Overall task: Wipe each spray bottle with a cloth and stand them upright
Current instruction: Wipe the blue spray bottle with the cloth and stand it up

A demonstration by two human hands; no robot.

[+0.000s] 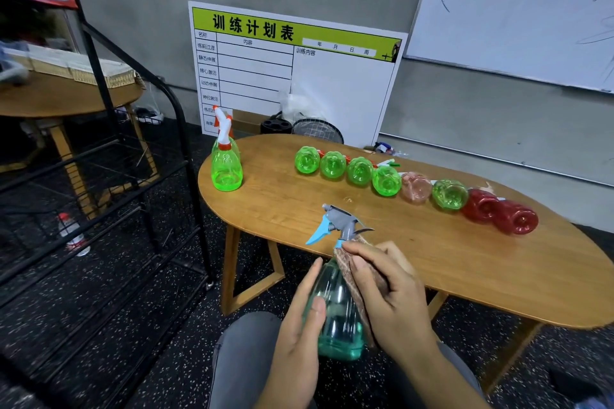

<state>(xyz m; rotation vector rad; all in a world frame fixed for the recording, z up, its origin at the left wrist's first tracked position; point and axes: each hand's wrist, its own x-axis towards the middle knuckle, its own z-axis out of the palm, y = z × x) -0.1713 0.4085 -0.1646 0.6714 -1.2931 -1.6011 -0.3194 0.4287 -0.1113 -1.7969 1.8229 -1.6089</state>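
My left hand (300, 319) grips a teal spray bottle (335, 309) with a grey and blue trigger head, held upright in front of the table's near edge. My right hand (392, 289) presses a brown cloth (360, 279) against the bottle's right side and shoulder. Two green spray bottles (226, 164) with white and orange heads stand upright at the table's far left, one behind the other. Across the oval wooden table (465, 262) lies a row of several bottles on their sides: green ones (360, 171), a pink one (415, 188) and two red ones (500, 212).
A black metal rack (109, 176) stands at the left, with a water bottle (71, 234) on the floor behind it. A round wooden table (66, 96) is further left. A schedule board (292, 73) leans against the wall, and a whiteboard (518, 10) hangs at right.
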